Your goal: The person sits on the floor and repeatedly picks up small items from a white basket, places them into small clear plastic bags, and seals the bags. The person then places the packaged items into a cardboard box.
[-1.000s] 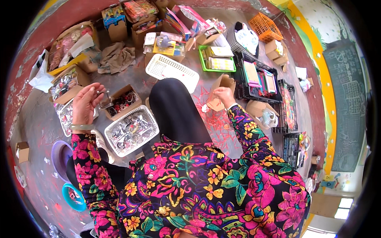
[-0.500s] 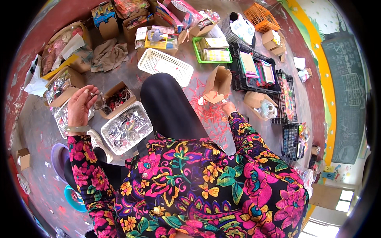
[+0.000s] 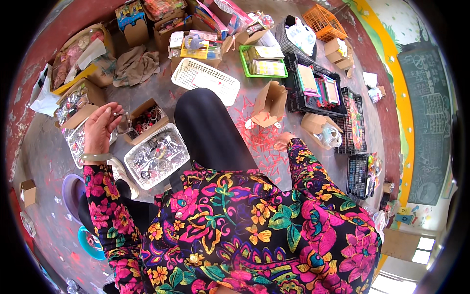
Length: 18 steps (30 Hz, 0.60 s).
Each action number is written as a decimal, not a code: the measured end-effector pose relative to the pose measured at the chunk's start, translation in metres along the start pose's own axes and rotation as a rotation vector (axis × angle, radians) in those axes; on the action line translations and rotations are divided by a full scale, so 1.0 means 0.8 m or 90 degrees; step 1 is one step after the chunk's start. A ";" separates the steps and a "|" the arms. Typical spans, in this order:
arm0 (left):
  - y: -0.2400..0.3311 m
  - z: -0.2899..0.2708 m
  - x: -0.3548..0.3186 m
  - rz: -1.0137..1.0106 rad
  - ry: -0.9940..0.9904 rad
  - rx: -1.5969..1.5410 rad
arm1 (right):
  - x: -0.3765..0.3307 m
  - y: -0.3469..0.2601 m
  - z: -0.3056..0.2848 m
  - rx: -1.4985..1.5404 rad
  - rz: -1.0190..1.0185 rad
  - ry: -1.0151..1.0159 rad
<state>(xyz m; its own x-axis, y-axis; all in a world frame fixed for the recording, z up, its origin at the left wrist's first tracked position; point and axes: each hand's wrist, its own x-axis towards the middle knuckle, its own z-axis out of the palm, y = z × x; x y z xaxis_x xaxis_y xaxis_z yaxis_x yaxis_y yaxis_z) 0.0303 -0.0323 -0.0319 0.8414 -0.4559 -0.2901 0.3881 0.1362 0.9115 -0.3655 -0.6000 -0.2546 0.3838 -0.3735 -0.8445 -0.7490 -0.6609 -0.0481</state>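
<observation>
My left hand (image 3: pixel 99 128), raised at the left, has its thumb and fingers closed in a pinch. From it hangs a small see-through packet (image 3: pixel 123 124) with a dark edge; its contents are too small to make out. Below and beside that hand are a white basket (image 3: pixel 128 164) of shiny wrapped trinkets and an open cardboard box (image 3: pixel 165 120) with red and dark items. My right hand (image 3: pixel 282 140) reaches low over red scraps (image 3: pixel 259 149) on the floor, just nearer than an open cardboard carton (image 3: pixel 269 102). Its fingers are too small and blurred to read.
An oblong white basket (image 3: pixel 235 94) lies ahead. Beyond it stands a green basket (image 3: pixel 244 68) of packets. Black crates (image 3: pixel 306 104) line the right side. A carton with a plastic bag (image 3: pixel 329 134) stands nearby. Purple (image 3: pixel 68 196) and blue basins (image 3: pixel 83 245) are at lower left.
My right hand has drawn back slightly from the carton, towards me, over the red scraps. My left hand still holds the packet, its fingers slightly shifted.
</observation>
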 end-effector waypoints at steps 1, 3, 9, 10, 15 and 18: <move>0.008 -0.009 -0.010 0.015 0.022 0.012 | -0.025 -0.066 -0.020 0.156 0.070 0.017; 0.006 -0.010 -0.010 0.019 0.015 0.008 | -0.055 -0.093 -0.038 0.259 0.152 0.062; -0.004 -0.003 0.002 0.005 -0.005 0.016 | -0.054 -0.070 -0.031 0.251 0.162 0.074; -0.001 -0.007 -0.004 0.009 0.005 0.017 | -0.067 -0.103 -0.039 0.254 0.151 0.067; 0.003 -0.006 -0.008 0.006 0.008 0.007 | -0.099 -0.120 -0.046 0.558 0.094 -0.053; 0.000 -0.009 -0.006 0.011 0.004 0.005 | -0.099 -0.115 -0.047 0.716 0.081 -0.124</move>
<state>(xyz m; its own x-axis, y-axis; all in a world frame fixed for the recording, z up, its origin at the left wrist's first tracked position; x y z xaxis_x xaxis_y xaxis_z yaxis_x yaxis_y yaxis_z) 0.0288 -0.0234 -0.0329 0.8504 -0.4475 -0.2768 0.3712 0.1373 0.9184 -0.3065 -0.5341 -0.1637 0.2536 -0.2240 -0.9410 -0.8723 0.3674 -0.3226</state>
